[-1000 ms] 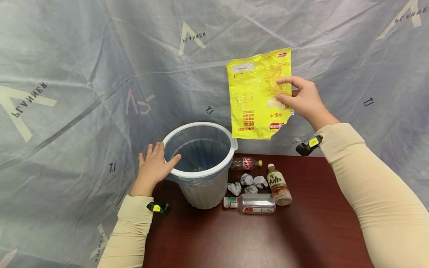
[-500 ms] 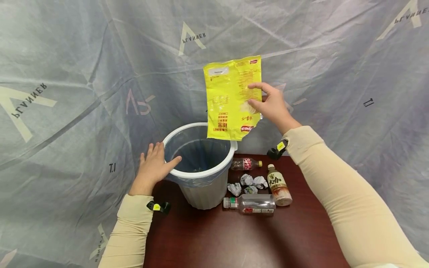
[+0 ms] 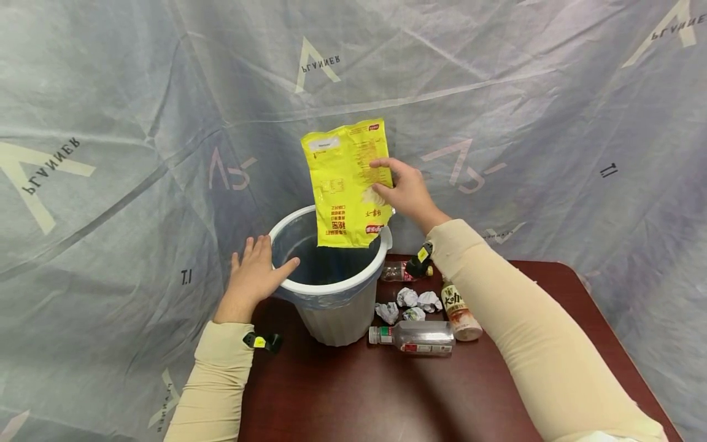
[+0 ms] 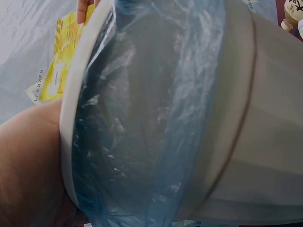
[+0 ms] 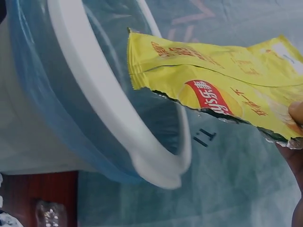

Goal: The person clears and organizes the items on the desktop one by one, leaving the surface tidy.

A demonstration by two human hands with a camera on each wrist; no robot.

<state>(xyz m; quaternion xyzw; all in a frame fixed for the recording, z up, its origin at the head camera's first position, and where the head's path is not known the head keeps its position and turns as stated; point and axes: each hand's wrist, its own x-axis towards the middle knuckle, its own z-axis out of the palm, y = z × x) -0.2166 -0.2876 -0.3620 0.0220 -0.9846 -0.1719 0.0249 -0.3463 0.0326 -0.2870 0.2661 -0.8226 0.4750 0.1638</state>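
Hanging behind everything is a grey sheet [image 3: 138, 123] printed with letters, and in front of it a dark red table [image 3: 386, 393] carries the rest. Largest on the table is the white bin [image 3: 331, 294], lined with a blue bag [image 4: 142, 118], upright with its mouth open to the top. The left hand [image 3: 255, 276] rests flat against the bin's near-left rim, fingers straight and spread, thumb lying over the edge; it grips nothing. Next in size is the yellow snack bag [image 3: 348, 184], which the right hand [image 3: 405, 193] pinches by its right edge between thumb and curled fingers. The bag hangs with its long axis near upright, slightly tilted, its torn lower end directly over the bin's mouth and seemingly just inside the far rim; in the right wrist view the torn edge [image 5: 199, 94] sits above the rim, not touching it. So the bin's opening lies straight below the grip, and the right hand is the nearer one to it. Right of the bin lie a clear bottle [image 3: 414, 337] on its side, a brown drink bottle [image 3: 458, 313], a small dark bottle [image 3: 394, 270] partly hidden by the sleeve, and a few crumpled paper balls [image 3: 409, 304].
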